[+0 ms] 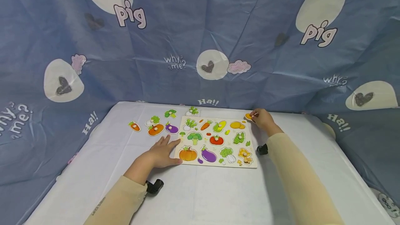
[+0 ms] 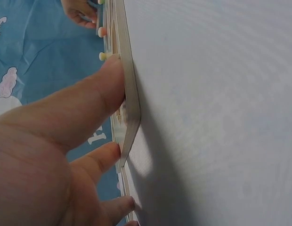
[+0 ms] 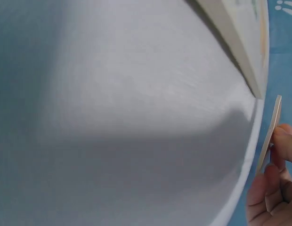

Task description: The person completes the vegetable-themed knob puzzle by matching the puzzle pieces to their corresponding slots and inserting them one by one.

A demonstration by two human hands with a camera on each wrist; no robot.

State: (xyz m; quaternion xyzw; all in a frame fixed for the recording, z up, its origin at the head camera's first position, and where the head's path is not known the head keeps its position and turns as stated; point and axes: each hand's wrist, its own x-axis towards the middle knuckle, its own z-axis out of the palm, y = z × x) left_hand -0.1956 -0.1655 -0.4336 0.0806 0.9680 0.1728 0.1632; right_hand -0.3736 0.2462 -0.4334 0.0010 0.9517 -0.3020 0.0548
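Observation:
A wooden vegetable puzzle board (image 1: 229, 141) lies on the table. My left hand (image 1: 161, 152) rests at its left side with fingers spread, the thumb on the front left corner. In the left wrist view that thumb (image 2: 96, 92) lies over the board's edge. Beyond the far right corner, my right hand (image 1: 263, 120) pinches a yellow-orange puzzle piece (image 1: 248, 116). The right wrist view shows this thin piece (image 3: 269, 136) edge-on, tilted between thumb and fingers. A tomato piece (image 1: 220, 141) and a mushroom piece (image 1: 242, 155) sit in the board, with knobs on top.
Left of the board lie loose pieces: a carrot (image 1: 134, 126), a pumpkin (image 1: 153, 131), an eggplant (image 1: 172, 129), a broccoli (image 1: 170, 113) and a leafy green (image 1: 155, 119). A white radish piece (image 1: 192, 110) lies behind the board. A blue printed cloth (image 1: 175, 89) hangs behind the white table (image 1: 218, 197).

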